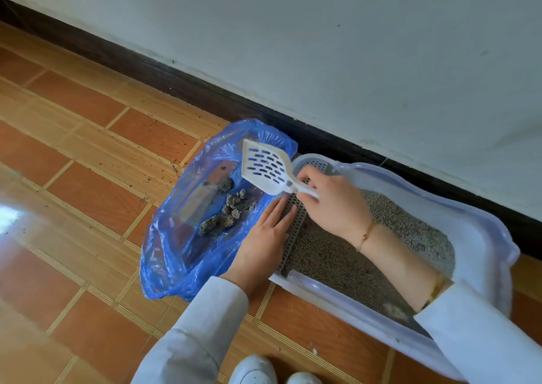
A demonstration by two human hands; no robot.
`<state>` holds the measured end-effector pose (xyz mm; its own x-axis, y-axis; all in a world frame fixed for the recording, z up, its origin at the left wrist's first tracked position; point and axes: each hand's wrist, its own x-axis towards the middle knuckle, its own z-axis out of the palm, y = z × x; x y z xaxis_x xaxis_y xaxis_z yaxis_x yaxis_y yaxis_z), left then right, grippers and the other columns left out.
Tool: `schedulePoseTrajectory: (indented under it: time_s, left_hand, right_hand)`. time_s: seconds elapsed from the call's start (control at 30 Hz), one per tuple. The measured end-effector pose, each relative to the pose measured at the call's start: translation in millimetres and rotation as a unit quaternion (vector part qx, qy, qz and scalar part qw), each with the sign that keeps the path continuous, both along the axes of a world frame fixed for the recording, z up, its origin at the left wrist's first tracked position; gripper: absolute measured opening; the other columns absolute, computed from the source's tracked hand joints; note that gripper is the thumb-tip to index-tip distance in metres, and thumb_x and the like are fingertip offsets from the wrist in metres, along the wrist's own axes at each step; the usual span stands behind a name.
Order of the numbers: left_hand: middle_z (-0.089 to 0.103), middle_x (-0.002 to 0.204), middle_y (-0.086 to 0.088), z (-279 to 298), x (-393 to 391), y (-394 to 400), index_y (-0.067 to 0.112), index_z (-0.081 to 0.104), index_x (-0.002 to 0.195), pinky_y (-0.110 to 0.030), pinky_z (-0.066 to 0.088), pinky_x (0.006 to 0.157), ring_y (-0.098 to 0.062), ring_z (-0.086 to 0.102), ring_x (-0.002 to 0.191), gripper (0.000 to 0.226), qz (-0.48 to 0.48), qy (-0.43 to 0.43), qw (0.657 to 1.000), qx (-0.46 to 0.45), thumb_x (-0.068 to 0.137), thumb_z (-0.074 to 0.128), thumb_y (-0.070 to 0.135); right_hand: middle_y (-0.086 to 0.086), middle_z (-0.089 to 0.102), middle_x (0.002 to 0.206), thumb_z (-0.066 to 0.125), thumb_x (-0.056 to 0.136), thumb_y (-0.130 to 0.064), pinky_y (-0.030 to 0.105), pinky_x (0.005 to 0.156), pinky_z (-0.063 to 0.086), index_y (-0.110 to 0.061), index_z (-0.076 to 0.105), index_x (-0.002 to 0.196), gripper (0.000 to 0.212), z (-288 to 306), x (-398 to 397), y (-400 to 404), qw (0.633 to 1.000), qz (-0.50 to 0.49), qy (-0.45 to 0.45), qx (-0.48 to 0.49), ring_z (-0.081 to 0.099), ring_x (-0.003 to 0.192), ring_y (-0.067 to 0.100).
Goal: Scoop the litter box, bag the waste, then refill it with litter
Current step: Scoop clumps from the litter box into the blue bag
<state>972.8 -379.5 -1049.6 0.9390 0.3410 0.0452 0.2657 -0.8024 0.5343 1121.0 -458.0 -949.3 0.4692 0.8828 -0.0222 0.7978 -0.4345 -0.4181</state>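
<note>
A pale lilac litter box (484, 245) lies along the wall, filled with grey litter (337, 260). Its grey grid step (290, 234) is at the left end. Beside it an open blue plastic bag (176, 254) lies on the floor with several dark waste clumps (227, 213) inside. My right hand (328, 201) grips the handle of a white slotted scoop (265, 166), whose empty blade is tilted up over the bag's mouth. My left hand (264, 237) rests flat, fingers straight, on the bag's edge and the grid step.
A white wall with a dark baseboard (181, 81) runs behind the box. The floor is orange and wood-tone tile (73, 149) with scattered litter crumbs (164, 172). My white shoes (255, 370) stand at the bottom edge.
</note>
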Motion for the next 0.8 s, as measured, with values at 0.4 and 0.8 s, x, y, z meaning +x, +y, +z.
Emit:
schedulePoseTrajectory:
  time_s: [0.4, 0.8]
  left_hand:
    - [0.046, 0.144, -0.015, 14, 6, -7, 0.005, 0.054, 0.135, -0.05, 0.044, 0.104, -0.036, 0.042, 0.132, 0.051, 0.029, 0.002, 0.999, 0.027, 0.085, 0.061, -0.004]
    - [0.053, 0.137, -0.018, 21, 3, -19, 0.001, 0.058, 0.13, -0.051, 0.044, 0.102, -0.04, 0.049, 0.126, 0.052, 0.037, 0.0, 0.998, 0.047, 0.08, 0.065, -0.013]
  right_hand:
    - [-0.004, 0.075, 0.081, 0.066, 0.088, -0.01, 0.028, 0.07, 0.056, -0.025, 0.057, 0.095, 0.019, -4, 15, -167, 0.909, -0.262, 0.322, 0.023, 0.07, 0.069, 0.01]
    - [-0.005, 0.068, 0.077, 0.065, 0.088, -0.008, 0.008, 0.044, 0.035, -0.017, 0.055, 0.098, 0.017, -52, 18, -198, 0.887, -0.202, 0.336, -0.244, 0.052, 0.044, -0.008]
